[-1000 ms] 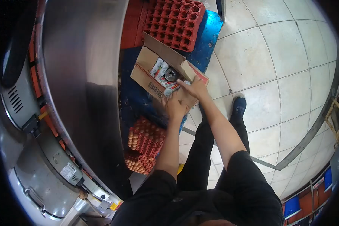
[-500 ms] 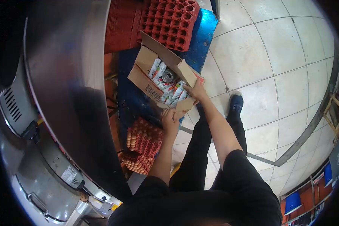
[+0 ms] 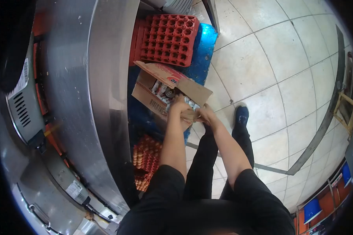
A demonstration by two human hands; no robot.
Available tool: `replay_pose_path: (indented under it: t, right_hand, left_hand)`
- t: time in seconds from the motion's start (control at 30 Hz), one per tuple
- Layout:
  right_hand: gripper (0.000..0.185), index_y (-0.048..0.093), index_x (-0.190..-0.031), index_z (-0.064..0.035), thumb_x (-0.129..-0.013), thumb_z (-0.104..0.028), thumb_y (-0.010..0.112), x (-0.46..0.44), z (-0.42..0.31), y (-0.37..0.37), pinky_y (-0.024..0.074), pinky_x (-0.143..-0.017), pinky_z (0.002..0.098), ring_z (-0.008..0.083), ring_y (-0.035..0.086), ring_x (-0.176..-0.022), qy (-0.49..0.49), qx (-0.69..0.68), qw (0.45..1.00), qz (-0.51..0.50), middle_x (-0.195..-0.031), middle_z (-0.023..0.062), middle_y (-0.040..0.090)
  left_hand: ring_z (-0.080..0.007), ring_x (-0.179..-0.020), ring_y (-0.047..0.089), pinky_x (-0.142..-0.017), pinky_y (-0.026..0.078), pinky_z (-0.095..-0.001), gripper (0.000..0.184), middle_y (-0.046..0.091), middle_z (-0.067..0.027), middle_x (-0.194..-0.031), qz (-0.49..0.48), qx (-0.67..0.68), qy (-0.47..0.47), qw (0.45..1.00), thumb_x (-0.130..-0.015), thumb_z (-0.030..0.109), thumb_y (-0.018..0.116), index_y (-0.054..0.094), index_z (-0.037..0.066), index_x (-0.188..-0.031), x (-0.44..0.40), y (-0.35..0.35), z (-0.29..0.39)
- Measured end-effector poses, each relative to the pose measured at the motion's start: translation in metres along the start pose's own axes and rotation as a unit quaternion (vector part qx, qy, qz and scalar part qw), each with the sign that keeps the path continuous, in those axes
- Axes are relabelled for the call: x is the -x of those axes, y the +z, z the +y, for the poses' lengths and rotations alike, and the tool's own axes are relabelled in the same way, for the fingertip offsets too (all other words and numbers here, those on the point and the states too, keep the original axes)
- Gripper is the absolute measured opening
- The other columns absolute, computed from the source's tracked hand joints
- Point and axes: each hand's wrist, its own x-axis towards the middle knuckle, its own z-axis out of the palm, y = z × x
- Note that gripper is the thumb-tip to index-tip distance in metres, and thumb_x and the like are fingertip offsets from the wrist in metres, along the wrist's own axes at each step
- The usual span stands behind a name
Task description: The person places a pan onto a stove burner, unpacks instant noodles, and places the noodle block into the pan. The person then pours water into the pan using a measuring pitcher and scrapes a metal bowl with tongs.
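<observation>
An opened cardboard box point(image 3: 147, 96) sits on a blue surface, its long far flap leaning in over the opening. Inside lie several small white printed packets point(image 3: 159, 89) and a metal can point(image 3: 170, 93) seen end-on. My left hand point(image 3: 179, 105) reaches over the near end of the box, fingers curled at the near flap point(image 3: 190, 114); its fingertips are partly hidden. At the near right corner my right hand point(image 3: 207, 115) is closed on the cardboard edge.
Behind the box are red egg trays point(image 3: 166, 41) on the blue tabletop point(image 3: 205, 39). Trays of brown eggs point(image 3: 145, 154) stand on the near side. To the left runs a steel counter point(image 3: 72, 78). Pale floor tiles point(image 3: 270, 55) lie to the right.
My left hand has moved from the near outer edge to over the box opening. The far flap has swung inward, covering part of the contents. My right hand has shifted to the near corner.
</observation>
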Motion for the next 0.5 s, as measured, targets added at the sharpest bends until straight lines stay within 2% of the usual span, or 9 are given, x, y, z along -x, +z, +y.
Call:
replay_pose_path:
  t: [0.07, 0.1, 0.2, 0.23, 0.33, 0.37, 0.47, 0.5]
  right_hand:
    - [0.061, 0.029, -0.130, -0.0014, -0.076, -0.002, 0.057, 0.011, -0.007, 0.003, 0.0598, -0.058, 0.0345, 0.0304, 0.063, -0.081, -0.022, 0.019, 1.000, 0.001, -0.108, 0.0220, 0.051]
    - [0.061, 0.030, -0.130, -0.0015, -0.076, -0.002, 0.057, 0.003, 0.000, 0.000, 0.0597, -0.057, 0.0328, 0.0296, 0.063, -0.080, -0.020, -0.001, 1.000, 0.007, -0.107, 0.0212, 0.052]
    - [0.061, 0.031, -0.130, -0.0018, -0.075, -0.003, 0.058, -0.002, 0.009, -0.005, 0.0595, -0.056, 0.0319, 0.0286, 0.063, -0.081, -0.039, -0.008, 0.999, -0.010, -0.108, 0.0205, 0.051]
    - [0.061, 0.031, -0.130, -0.0021, -0.075, -0.003, 0.059, -0.001, 0.007, -0.005, 0.0595, -0.056, 0.0315, 0.0280, 0.063, -0.080, -0.038, -0.009, 0.999, -0.016, -0.107, 0.0202, 0.052]
    - [0.063, 0.031, -0.131, -0.0030, -0.075, -0.004, 0.060, 0.003, 0.004, -0.007, 0.0593, -0.056, 0.0304, 0.0263, 0.063, -0.078, -0.031, -0.001, 0.999, -0.026, -0.104, 0.0191, 0.053]
    - [0.064, 0.030, -0.131, -0.0032, -0.074, -0.004, 0.060, 0.004, 0.001, -0.007, 0.0592, -0.056, 0.0299, 0.0258, 0.063, -0.077, -0.029, 0.003, 0.999, -0.021, -0.104, 0.0187, 0.054]
    - [0.068, 0.027, -0.133, -0.0036, -0.074, -0.005, 0.060, 0.008, 0.002, -0.006, 0.0585, -0.055, 0.0285, 0.0245, 0.063, -0.077, -0.050, -0.008, 0.999, -0.005, -0.102, 0.0173, 0.055]
    - [0.069, 0.027, -0.134, -0.0037, -0.074, -0.005, 0.060, 0.008, 0.003, -0.005, 0.0582, -0.054, 0.0281, 0.0242, 0.063, -0.078, -0.062, -0.014, 0.998, -0.001, -0.102, 0.0168, 0.056]
  left_hand:
    - [-0.0363, -0.115, 0.047, -0.095, 0.040, -0.0375, 0.085, 0.049, -0.0245, -0.123, -0.086, 0.040, 0.079, 0.992, -0.047, 0.037, 0.085, 0.053, -0.003, -0.115, -0.015, 0.013, -0.007]
    - [-0.0353, -0.111, 0.051, -0.093, 0.041, -0.0379, 0.089, 0.053, -0.0255, -0.117, -0.072, 0.058, 0.106, 0.990, -0.046, 0.037, 0.086, 0.051, -0.007, -0.116, -0.028, 0.030, -0.024]
    - [-0.0347, -0.108, 0.053, -0.091, 0.043, -0.0376, 0.088, 0.055, -0.0255, -0.114, -0.051, 0.188, 0.075, 0.978, -0.048, 0.037, 0.086, 0.050, -0.008, -0.115, -0.017, 0.019, -0.040]
    - [-0.0333, -0.103, 0.056, -0.086, 0.045, -0.0369, 0.079, 0.058, -0.0233, -0.110, 0.013, 0.158, 0.094, 0.983, -0.051, 0.035, 0.086, 0.053, -0.007, -0.110, -0.013, 0.017, -0.043]
    - [-0.0255, -0.099, 0.058, -0.084, 0.045, -0.0346, 0.077, 0.060, -0.0186, -0.107, -0.010, 0.206, 0.092, 0.974, -0.053, 0.031, 0.085, 0.053, -0.005, -0.113, -0.014, 0.010, -0.046]
    - [-0.0234, -0.092, 0.059, -0.080, 0.046, -0.0337, 0.068, 0.063, -0.0159, -0.101, -0.003, 0.202, 0.100, 0.974, -0.058, 0.028, 0.084, 0.055, -0.004, -0.111, -0.011, 0.011, -0.044]
    - [-0.0345, -0.096, 0.059, -0.079, 0.046, -0.0394, 0.060, 0.063, -0.0201, -0.100, -0.061, 0.318, 0.090, 0.942, -0.063, 0.029, 0.080, 0.057, -0.002, -0.109, -0.003, 0.004, -0.042]
    - [-0.0361, -0.098, 0.057, -0.080, 0.046, -0.0403, 0.059, 0.061, -0.0212, -0.102, 0.009, 0.271, 0.091, 0.958, -0.066, 0.027, 0.077, 0.054, -0.002, -0.112, -0.004, 0.006, -0.043]
